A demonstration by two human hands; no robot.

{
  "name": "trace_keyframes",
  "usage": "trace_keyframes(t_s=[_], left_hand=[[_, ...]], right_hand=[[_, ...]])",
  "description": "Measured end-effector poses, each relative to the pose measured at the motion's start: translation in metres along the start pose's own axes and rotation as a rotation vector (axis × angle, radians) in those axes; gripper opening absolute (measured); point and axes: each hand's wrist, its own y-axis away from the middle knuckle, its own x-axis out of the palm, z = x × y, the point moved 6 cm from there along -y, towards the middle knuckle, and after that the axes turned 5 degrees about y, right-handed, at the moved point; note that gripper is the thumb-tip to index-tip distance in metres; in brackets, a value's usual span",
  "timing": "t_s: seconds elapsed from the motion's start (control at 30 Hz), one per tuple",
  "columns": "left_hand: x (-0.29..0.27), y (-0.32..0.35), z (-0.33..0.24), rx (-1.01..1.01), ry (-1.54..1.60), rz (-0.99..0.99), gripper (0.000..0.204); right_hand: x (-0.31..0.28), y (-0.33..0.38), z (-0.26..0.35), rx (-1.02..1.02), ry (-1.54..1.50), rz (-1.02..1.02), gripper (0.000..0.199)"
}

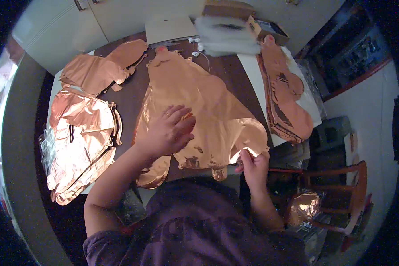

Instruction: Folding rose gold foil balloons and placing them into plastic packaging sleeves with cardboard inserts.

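Note:
A large flat copper-coloured foil balloon [195, 88] lies across the middle of the dark table, uninflated. My left hand [170, 128] is over its left part with fingers apart and slightly bent; I cannot tell whether it touches the foil. At the balloon's near right edge, my right hand [255, 168] is closed on the foil, thumb toward the fingers. The edge there curls up and shines. Rounded foil lobes [155, 173] hang at the balloon's near left side, partly under my left forearm.
More flat foil balloons lie in stacks at the left [84, 128] and right [283, 93]. At the back are a white box [170, 30], a clear plastic bag [226, 35], an open carton [268, 29] and white earphones [196, 46]. A wooden chair [359, 190] stands at the right.

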Motion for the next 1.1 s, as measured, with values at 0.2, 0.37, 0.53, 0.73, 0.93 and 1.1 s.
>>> trace_keyframes(t_s=[0.2, 0.37, 0.53, 0.73, 0.93, 1.1], left_hand=[[0.020, -0.014, 0.004, 0.019, 0.031, -0.016, 0.043], [0.027, -0.016, 0.006, 0.003, 0.039, 0.006, 0.043], [0.023, -0.017, 0.002, 0.027, 0.032, -0.022, 0.042], [0.030, -0.025, -0.001, 0.087, 0.184, 0.041, 0.038], [0.039, -0.024, -0.003, 0.131, 0.180, 0.004, 0.043], [0.039, -0.025, -0.005, 0.104, 0.088, 0.051, 0.053]], right_hand=[[-0.002, -0.004, 0.016, -0.120, 0.111, -0.024, 0.020], [-0.004, -0.009, 0.010, -0.138, 0.069, -0.044, 0.024], [-0.004, -0.010, 0.011, -0.117, 0.061, -0.018, 0.024], [-0.009, -0.016, 0.007, -0.208, 0.024, -0.102, 0.022], [-0.007, -0.009, 0.012, -0.161, 0.142, -0.167, 0.025], [0.023, 0.034, 0.075, -0.939, 0.848, -0.234, 0.023]])
